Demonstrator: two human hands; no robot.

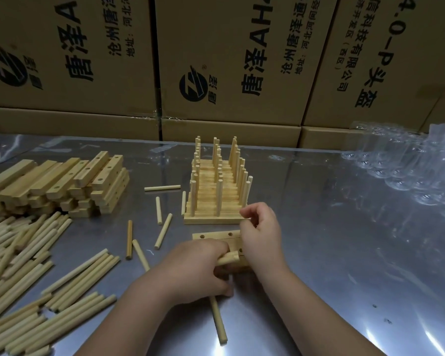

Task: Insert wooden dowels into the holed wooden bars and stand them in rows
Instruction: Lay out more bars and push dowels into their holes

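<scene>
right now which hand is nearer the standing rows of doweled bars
Right. The right hand is at the front right corner of the standing rows; the left hand is lower, nearer the person, gripping dowels.

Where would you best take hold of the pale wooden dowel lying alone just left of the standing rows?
I would pinch the pale wooden dowel at its middle from above, across its near and far sides. It lies flat and crosswise on the shiny metal table, nothing touching it.
</scene>
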